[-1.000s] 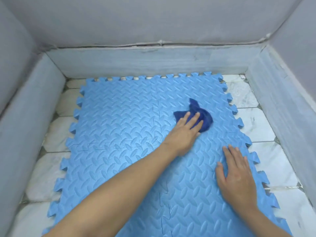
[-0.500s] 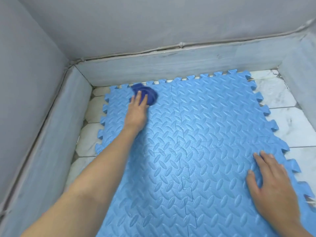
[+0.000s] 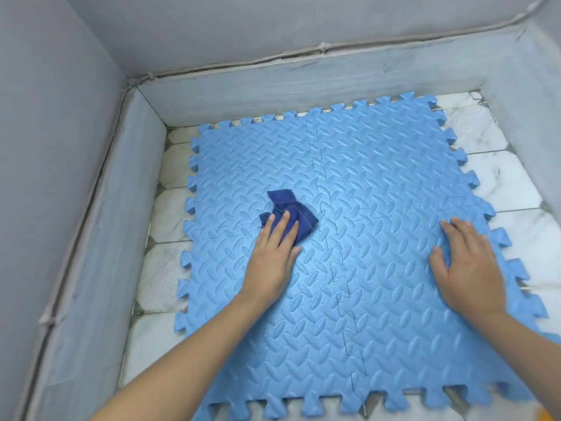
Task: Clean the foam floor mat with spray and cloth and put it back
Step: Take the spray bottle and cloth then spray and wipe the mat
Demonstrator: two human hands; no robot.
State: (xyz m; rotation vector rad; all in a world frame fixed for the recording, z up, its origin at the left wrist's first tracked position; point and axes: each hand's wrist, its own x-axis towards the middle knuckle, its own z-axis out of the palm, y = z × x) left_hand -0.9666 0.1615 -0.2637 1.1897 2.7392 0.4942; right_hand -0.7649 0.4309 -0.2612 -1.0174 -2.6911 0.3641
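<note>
A light blue foam mat [image 3: 379,314] of interlocking tiles with a raised leaf pattern lies flat on the white marble floor. A crumpled dark blue cloth [image 3: 299,214] sits left of the mat's middle. My left hand [image 3: 271,259] presses on the cloth with straight fingers laid over its near part. My right hand [image 3: 467,265] rests flat on the mat near its right edge, fingers spread. No spray bottle is in view.
Grey walls with a low grey skirting [image 3: 303,83] close in the floor at the back, left and right. Strips of white marble tile [image 3: 170,268] show around the mat. A small yellow object [image 3: 551,416] peeks in at the bottom right corner.
My left hand has dragged the cloth from the mat's far left corner back toward the middle. The right hand stays flat near the right edge.
</note>
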